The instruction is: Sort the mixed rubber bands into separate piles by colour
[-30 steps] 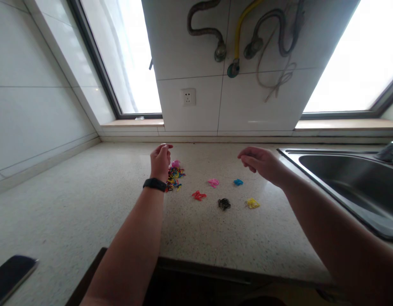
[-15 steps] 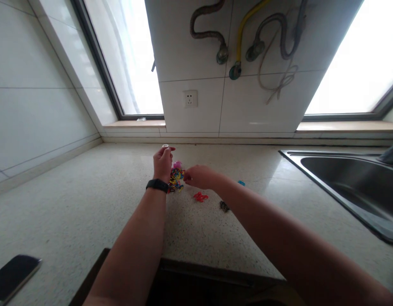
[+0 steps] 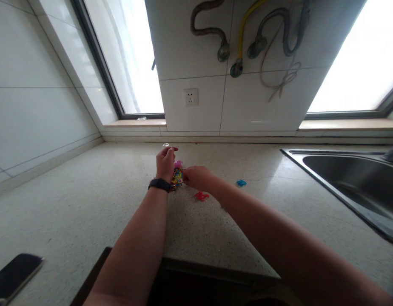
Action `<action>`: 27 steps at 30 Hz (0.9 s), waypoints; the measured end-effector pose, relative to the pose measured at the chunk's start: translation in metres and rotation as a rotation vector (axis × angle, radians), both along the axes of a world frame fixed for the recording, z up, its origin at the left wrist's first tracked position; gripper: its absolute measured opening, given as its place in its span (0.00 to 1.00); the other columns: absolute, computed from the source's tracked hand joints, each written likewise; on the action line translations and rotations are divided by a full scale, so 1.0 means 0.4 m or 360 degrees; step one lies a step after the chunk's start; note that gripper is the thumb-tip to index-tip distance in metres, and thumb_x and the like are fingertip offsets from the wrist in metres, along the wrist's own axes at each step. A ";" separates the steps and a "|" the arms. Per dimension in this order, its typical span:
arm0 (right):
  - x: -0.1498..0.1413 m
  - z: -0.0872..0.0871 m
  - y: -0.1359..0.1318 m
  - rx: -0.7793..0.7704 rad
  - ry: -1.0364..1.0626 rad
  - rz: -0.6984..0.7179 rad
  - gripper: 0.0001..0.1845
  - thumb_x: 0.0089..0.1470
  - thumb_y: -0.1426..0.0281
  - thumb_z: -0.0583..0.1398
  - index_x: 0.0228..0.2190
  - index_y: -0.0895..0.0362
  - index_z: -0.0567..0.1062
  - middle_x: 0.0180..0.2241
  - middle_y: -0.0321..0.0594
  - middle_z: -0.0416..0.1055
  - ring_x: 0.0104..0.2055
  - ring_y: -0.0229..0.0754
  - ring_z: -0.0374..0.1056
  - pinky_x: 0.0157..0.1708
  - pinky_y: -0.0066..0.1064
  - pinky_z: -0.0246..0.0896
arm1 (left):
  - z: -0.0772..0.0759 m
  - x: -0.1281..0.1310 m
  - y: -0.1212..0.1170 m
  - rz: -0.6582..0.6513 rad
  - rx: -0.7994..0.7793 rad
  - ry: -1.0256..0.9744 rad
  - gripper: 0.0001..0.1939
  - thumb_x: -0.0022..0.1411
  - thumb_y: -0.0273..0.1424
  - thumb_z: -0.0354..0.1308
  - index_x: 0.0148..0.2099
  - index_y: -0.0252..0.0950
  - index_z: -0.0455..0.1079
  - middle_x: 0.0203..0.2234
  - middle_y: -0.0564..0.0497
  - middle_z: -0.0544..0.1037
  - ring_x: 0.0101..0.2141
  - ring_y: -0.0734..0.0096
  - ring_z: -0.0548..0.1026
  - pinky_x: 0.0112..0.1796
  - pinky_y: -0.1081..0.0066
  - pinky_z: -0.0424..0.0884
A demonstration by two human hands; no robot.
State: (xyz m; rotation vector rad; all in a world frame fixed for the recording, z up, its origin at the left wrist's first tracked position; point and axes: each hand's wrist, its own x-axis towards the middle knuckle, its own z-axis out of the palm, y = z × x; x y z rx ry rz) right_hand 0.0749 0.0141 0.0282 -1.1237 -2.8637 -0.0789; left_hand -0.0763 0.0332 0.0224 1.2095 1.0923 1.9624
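A heap of small multicoloured rubber bands (image 3: 177, 175) lies on the speckled counter between my hands. My left hand (image 3: 165, 162), with a black band on its wrist, is closed beside the heap's left edge; whatever its fingers hold is hidden. From the right, my right hand (image 3: 196, 176) reaches to the heap with fingers pinched at its edge, and I cannot make out what is in them. Pink bands (image 3: 178, 163) sit at the heap's far end. Nearer me is a small red pile (image 3: 202, 196). A blue pile (image 3: 241, 182) lies beyond my right forearm.
A small whitish ring (image 3: 166, 145) shows just past my left hand. The steel sink (image 3: 343, 178) is set into the counter at right. A dark phone (image 3: 16, 276) lies at the lower left. The tiled wall with a socket (image 3: 191, 97) rises behind.
My right forearm has shifted slightly, now covering most of the dark pile and uncovering the blue one. Both hands stay at the heap. The view has moved a little.
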 end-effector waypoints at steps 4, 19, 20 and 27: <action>0.021 0.020 -0.001 0.0009 0.0176 0.0028 0.14 0.59 0.65 0.55 0.40 0.55 0.78 0.41 0.46 0.78 0.43 0.47 0.73 0.38 0.32 0.60 | 0.003 0.003 -0.003 -0.0005 0.0006 -0.0011 0.09 0.56 0.34 0.56 0.33 0.33 0.72 0.14 0.61 0.56 0.15 0.82 0.51 0.16 0.78 0.47; -0.008 -0.009 -0.004 -0.0025 0.0036 -0.0008 0.19 0.62 0.61 0.52 0.43 0.55 0.78 0.44 0.49 0.77 0.44 0.49 0.73 0.38 0.33 0.61 | -0.001 0.001 0.000 0.0029 -0.0007 0.0039 0.10 0.56 0.35 0.56 0.33 0.33 0.72 0.14 0.62 0.56 0.14 0.81 0.51 0.16 0.77 0.47; -0.008 -0.010 -0.003 -0.0027 0.0031 -0.0014 0.19 0.63 0.61 0.51 0.44 0.55 0.78 0.44 0.49 0.77 0.44 0.49 0.73 0.38 0.33 0.61 | -0.001 0.002 0.000 0.0028 -0.0006 0.0037 0.10 0.56 0.35 0.55 0.33 0.33 0.72 0.14 0.62 0.56 0.14 0.81 0.51 0.16 0.77 0.47; 0.046 0.022 -0.004 -0.0029 0.0320 0.0022 0.15 0.61 0.63 0.54 0.40 0.56 0.78 0.40 0.45 0.78 0.40 0.44 0.72 0.37 0.30 0.58 | 0.002 0.005 0.001 0.0020 -0.0014 0.0024 0.09 0.56 0.34 0.56 0.32 0.33 0.72 0.14 0.61 0.56 0.14 0.81 0.51 0.16 0.77 0.47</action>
